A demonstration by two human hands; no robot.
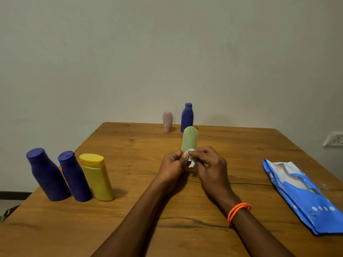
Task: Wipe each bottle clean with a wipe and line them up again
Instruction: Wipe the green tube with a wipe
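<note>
Left grip: the left hand [172, 164] is closed around the lower end of the green bottle [189, 139], holding it up off the counter [130, 225] with the rounded end pointing away from the person.
Right grip: the right hand [209, 164] pinches a small bunched white wipe [191, 157] between thumb and fingers, pressed against the bottle's lower end, right beside the left thumb.
Bottle in hand: held above the middle of the counter, tilted slightly; its cap end is hidden inside the two hands.
Step in hand: by the look of it, the wipe is working the lower part of the green bottle; the upper body is bare of the wipe.
Near left edge: a large blue bottle [47, 175], a smaller blue bottle [74, 177] and a yellow bottle [97, 178] stand upright in a close row, the two blue ones touching or nearly so.
Far edge: a pink bottle [167, 121] and a dark blue bottle [186, 117] stand just beside each other, well apart from the left row.
Right edge: a blue wipes pack [300, 195] lies flat, away from the hands.
Progress: cannot tell which group is already cleaned; one group probably is and the other waits, so the task seems about midway.
Left to do: finish the green bottle, set it in line, then do any unwiped ones.
</note>
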